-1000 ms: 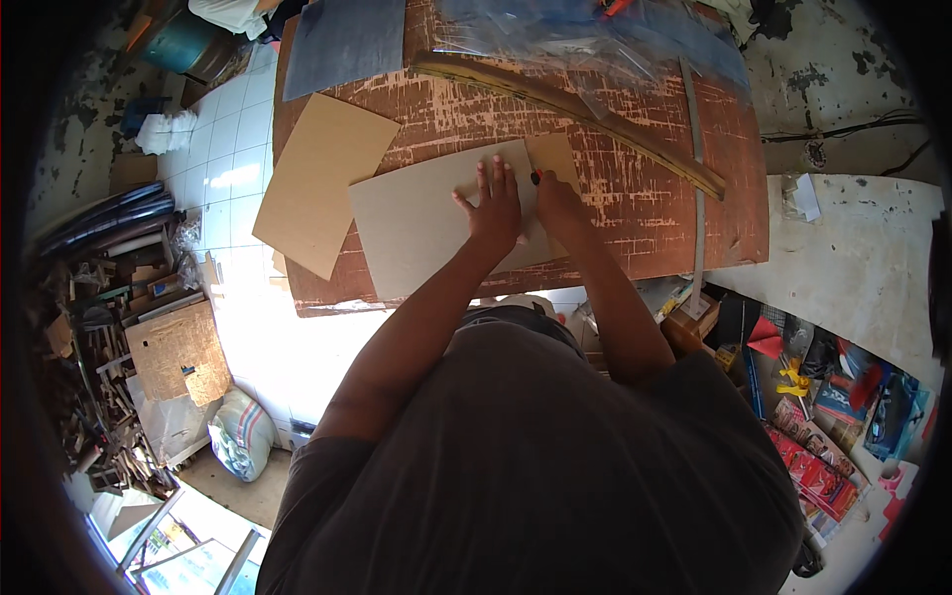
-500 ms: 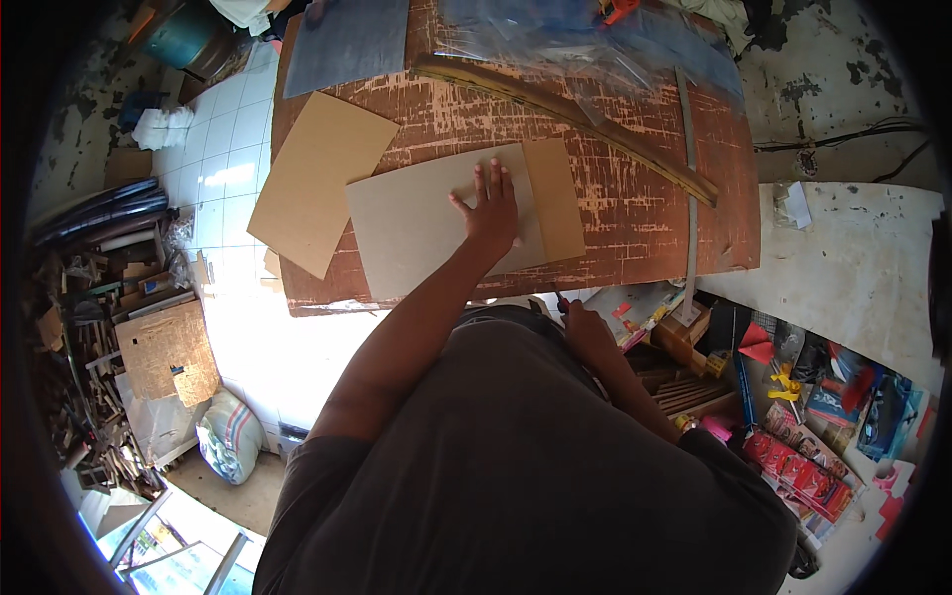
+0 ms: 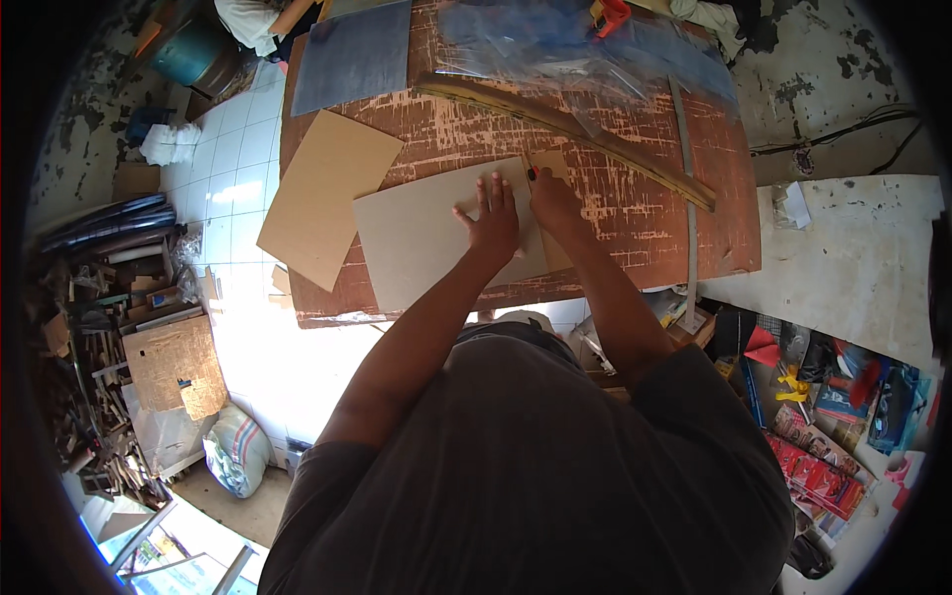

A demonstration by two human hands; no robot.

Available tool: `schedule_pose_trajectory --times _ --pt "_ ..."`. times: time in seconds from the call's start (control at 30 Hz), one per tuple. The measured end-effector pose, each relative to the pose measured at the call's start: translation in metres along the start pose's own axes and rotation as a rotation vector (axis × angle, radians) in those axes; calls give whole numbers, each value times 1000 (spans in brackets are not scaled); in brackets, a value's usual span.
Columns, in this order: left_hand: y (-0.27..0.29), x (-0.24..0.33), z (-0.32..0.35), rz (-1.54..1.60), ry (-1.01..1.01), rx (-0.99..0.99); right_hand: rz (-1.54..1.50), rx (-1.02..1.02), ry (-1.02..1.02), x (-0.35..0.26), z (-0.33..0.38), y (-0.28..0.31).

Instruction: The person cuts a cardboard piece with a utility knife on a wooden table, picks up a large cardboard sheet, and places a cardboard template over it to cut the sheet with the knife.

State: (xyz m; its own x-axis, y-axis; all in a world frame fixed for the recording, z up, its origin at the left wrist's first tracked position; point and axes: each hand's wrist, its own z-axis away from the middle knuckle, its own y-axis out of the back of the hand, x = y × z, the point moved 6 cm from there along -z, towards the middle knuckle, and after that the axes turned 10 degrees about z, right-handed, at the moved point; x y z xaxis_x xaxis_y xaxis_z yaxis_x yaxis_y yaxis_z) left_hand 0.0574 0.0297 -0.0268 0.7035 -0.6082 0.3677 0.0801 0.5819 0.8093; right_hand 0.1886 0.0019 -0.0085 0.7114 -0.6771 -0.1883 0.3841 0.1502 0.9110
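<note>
Fingers (image 3: 483, 193) splayed wide, the left hand (image 3: 493, 229) lies flat on a grey board (image 3: 426, 228), and just off at two o'clock the right hand (image 3: 556, 203) curls tight round a small black-and-red tool (image 3: 533, 174), close by the board's far right corner! A brown board (image 3: 555, 261) peeps out from under that grey edge at three o'clock. Over at nine, a loose brown sheet (image 3: 317, 198) sits angled; up at twelve, a wooden bar (image 3: 565, 122) slants across; beyond it, clear plastic (image 3: 555, 40) crumples over the scarred table (image 3: 635, 233), with a dark grey sheet (image 3: 352, 64) at eleven.
</note>
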Motion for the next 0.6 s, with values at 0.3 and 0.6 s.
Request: schedule_pose_trajectory --times 0.3,0.6 --pt "3 2 2 -39 20 8 -21 -102 40 3 -10 -18" --pt "4 2 3 21 18 -27 -75 -206 12 50 117 -50"
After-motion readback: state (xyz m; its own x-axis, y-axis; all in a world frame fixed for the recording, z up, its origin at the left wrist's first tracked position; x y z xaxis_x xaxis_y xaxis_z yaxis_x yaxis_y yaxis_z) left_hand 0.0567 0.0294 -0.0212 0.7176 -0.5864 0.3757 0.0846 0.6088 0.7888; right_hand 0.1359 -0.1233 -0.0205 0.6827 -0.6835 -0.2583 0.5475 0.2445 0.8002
